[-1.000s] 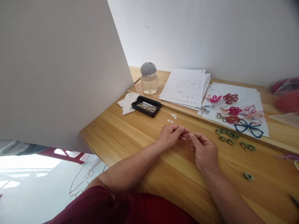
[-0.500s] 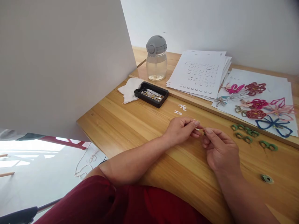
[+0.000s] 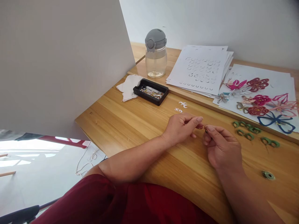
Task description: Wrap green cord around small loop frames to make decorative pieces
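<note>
Tiny dark-and-gold piece, mostly hidden, exact shape too small to tell, pinched between thumb and finger of the right hand, close beside the left hand

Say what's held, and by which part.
The right hand pinches a tiny dark piece, material unclear; which part, and whether the left hand grips it too, cannot be told.

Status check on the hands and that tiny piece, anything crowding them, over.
Right hand pinching tiny piece, too small to identify. Left hand close alongside, fingers curled. Green loops nearby, apart from both hands.
</note>
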Motion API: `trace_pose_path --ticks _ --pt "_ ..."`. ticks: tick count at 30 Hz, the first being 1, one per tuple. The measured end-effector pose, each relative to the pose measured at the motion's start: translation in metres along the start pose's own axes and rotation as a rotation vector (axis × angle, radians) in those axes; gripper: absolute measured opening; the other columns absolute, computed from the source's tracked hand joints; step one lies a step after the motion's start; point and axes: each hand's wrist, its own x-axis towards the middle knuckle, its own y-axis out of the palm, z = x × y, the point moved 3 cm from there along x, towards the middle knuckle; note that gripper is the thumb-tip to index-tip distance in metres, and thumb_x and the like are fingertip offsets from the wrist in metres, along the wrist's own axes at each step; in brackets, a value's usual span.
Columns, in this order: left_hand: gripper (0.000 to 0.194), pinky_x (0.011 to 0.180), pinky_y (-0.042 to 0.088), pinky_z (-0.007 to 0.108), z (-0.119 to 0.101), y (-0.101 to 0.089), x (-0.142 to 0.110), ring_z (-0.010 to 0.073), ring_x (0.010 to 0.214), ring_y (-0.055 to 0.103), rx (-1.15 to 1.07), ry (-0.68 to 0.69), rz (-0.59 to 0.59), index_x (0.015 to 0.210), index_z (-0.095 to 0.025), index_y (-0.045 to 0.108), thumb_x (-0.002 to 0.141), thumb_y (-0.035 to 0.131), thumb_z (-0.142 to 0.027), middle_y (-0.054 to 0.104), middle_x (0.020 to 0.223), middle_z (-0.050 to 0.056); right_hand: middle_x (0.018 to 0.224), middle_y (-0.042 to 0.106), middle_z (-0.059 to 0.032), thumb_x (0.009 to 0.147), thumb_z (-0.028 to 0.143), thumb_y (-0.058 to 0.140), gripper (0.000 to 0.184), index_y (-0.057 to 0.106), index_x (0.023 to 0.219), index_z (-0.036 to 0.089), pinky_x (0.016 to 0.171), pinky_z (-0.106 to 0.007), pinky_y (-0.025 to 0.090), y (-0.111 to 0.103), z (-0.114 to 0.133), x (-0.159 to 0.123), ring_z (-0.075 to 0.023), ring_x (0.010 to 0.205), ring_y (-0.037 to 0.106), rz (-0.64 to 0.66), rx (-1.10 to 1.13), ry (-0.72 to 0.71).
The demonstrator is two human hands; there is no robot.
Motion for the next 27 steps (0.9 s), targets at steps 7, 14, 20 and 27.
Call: trace_pose_path --ticks 7,14,20,27 --pt "0.016 0.065 0.064 0.021 0.0028 0.0036 0.0028 0.018 0.09 0.076 -0.162 -0.077 0.024 0.096 -0.01 0.074 0.097 0.063 -0.022 0.076 0.088 0.009 0.053 0.06 0.0024 0.055 0.035 0.097 0.028 0.077 0.068 0.021 0.046 -0.022 0.035 0.0028 0.0043 -0.001 -0.0089 0.05 0.049 -0.005 -0.001 0.015" --pt "0.03 0.062 0.061 0.021 0.0065 0.0032 0.0036 0.0159 0.082 0.075 -0.186 -0.091 0.023 0.086 -0.011 0.072 0.094 0.072 -0.04 0.075 0.085 0.007 0.053 0.06 0.0019 0.055 0.033 0.097 0.026 0.077 0.067 0.02 0.046 -0.023 0.035 0.0053 0.0062 -0.0017 -0.0095 0.05 0.049 0.001 0.011 0.002" --pt "0.022 0.077 0.063 0.023 0.0087 0.0046 0.0023 0.012 0.076 0.074 -0.116 -0.071 0.054 0.09 -0.012 0.075 0.099 0.066 -0.03 0.077 0.085 0.007 0.053 0.06 0.0014 0.053 0.031 0.097 0.027 0.076 0.066 0.019 0.045 -0.024 0.034 0.006 0.0075 -0.0017 -0.0095 0.049 0.049 -0.006 0.021 -0.002" --pt "0.017 0.082 0.061 0.025 0.0053 0.0052 0.0003 0.0121 0.081 0.072 -0.059 -0.005 0.074 0.094 -0.012 0.077 0.096 0.068 -0.026 0.079 0.092 0.008 0.055 0.061 0.0009 0.052 0.032 0.098 0.032 0.075 0.068 0.017 0.045 -0.023 0.034 0.0053 0.0071 -0.0014 -0.0091 0.05 0.05 -0.017 0.031 0.003"
